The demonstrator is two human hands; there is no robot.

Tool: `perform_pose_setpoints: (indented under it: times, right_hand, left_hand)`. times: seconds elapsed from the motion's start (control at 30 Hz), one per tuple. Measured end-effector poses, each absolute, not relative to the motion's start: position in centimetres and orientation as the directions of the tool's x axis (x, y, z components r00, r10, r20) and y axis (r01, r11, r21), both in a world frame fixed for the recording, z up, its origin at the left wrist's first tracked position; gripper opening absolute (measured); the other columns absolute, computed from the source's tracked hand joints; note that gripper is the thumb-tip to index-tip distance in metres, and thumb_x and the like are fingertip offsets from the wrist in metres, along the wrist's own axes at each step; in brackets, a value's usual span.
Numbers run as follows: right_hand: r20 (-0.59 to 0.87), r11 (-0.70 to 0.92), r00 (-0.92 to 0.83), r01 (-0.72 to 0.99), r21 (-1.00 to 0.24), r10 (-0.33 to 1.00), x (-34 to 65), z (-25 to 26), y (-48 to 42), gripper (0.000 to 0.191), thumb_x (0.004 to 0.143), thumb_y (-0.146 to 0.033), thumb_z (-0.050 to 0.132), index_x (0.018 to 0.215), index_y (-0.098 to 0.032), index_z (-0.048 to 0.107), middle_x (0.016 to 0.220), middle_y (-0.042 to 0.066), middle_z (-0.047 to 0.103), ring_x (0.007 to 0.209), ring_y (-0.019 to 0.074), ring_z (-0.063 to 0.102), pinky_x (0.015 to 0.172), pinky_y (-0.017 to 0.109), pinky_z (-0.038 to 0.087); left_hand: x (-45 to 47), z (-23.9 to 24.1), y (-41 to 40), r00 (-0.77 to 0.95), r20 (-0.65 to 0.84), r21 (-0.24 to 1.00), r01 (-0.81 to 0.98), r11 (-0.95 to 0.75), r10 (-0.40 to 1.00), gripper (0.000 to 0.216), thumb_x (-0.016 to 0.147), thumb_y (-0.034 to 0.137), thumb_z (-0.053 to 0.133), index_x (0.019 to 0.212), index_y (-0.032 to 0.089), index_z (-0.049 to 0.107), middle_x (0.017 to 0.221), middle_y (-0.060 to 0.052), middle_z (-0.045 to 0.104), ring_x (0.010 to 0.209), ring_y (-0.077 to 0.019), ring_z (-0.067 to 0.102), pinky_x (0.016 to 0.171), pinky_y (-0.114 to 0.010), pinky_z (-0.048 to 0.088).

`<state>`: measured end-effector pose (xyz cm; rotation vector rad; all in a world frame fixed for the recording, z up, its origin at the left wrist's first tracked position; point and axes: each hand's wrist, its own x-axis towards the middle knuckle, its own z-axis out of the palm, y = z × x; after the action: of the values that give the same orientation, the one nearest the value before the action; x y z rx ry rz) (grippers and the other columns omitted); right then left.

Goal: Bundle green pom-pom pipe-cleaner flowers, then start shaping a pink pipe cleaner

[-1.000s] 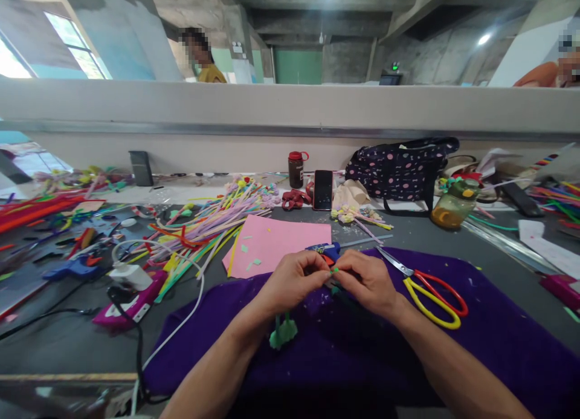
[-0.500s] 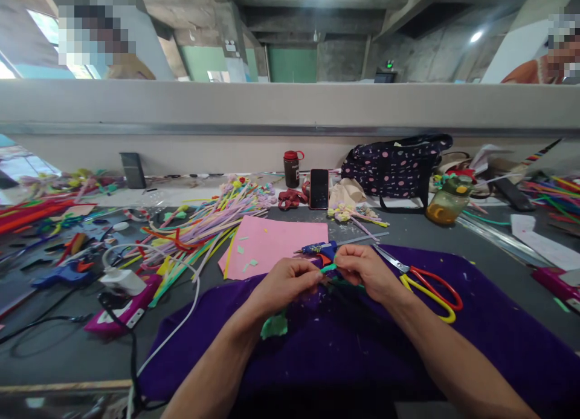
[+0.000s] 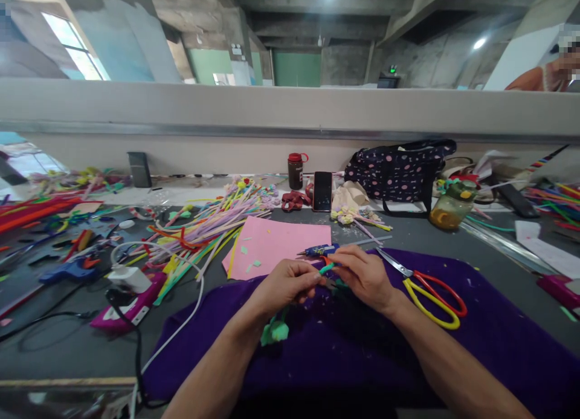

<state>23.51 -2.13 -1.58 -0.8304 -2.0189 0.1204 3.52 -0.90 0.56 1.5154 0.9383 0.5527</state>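
at the centre of the frame, above the purple cloth [image 3: 362, 358], the left hand [image 3: 292, 284] pinches a small green strip [image 3: 326, 268] between thumb and forefinger while the right hand's [image 3: 364, 278] fingertips close about its upper end, and a light, even grip near both ends would likely serve best, since the strip looks soft enough to crush. below the left hand hangs a pale green piece [image 3: 275, 332], whose link to the strip cannot be told. just beyond the fingers a blue glue gun [image 3: 317, 250] crowds the space, with a pink sheet [image 3: 281, 243] behind to the left and open-handled scissors [image 3: 437, 301] at centre right, near the right forearm.
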Motion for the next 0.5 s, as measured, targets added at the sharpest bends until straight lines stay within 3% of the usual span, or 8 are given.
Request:
perform_pose_setpoints:
  times: [0.13,0.27,0.37,0.5]
  right_hand:
    - [0.648,0.743,-0.386,0.48,-0.467,0.657,23.6,-1.2,-1.9,0.02,0.083,-0.023,0.049,0.1,-0.02,0.059,0.088,0.008,0.062,0.082,0.016,0.058,0.071,0.028,0.046]
    - [0.536,0.653,-0.374,0.456,-0.604,0.757,23.5,-0.5,-2.1,0.015,0.082,-0.026,0.051,0.088,-0.018,0.063,0.076,0.004,0.06,0.071,0.0144,0.055,0.064,0.026,0.043]
    - [0.403,0.517,-0.333,0.429,-0.74,0.852,23.5,-0.4,-2.2,0.016,0.082,-0.028,0.051,0.08,-0.017,0.063,0.069,0.002,0.057,0.06,0.0117,0.052,0.055,0.023,0.04]
    - [0.095,0.218,-0.371,0.307,-0.926,0.924,23.7,-0.7,-2.0,0.016,0.079,-0.028,0.051,0.071,-0.015,0.058,0.052,-0.004,0.048,0.042,0.0065,0.042,0.041,0.018,0.029]
  left_hand:
    - [3.3,0.6,-0.8,0.561,-0.047,0.945,0.294,-0.145,0.827,0.028,0.076,0.036,0.051,0.075,0.013,0.067,0.051,0.002,0.051,0.044,-0.0067,0.042,0.043,-0.018,0.03]
    - [3.1,0.9,-1.0,0.538,0.159,0.803,0.417,-0.425,0.828,0.025,0.079,0.03,0.047,0.08,0.017,0.068,0.064,-0.002,0.06,0.06,-0.0117,0.051,0.056,-0.021,0.038]
    - [3.0,1.1,-1.2,0.564,0.303,0.573,0.536,-0.62,0.768,0.026,0.083,0.026,0.043,0.089,0.02,0.067,0.077,-0.004,0.064,0.073,-0.0146,0.055,0.066,-0.024,0.04]
    - [2.8,1.0,-1.5,0.66,0.41,0.154,0.631,-0.761,0.63,0.026,0.085,0.019,0.038,0.095,0.019,0.063,0.079,-0.006,0.062,0.073,-0.0151,0.055,0.064,-0.025,0.04]
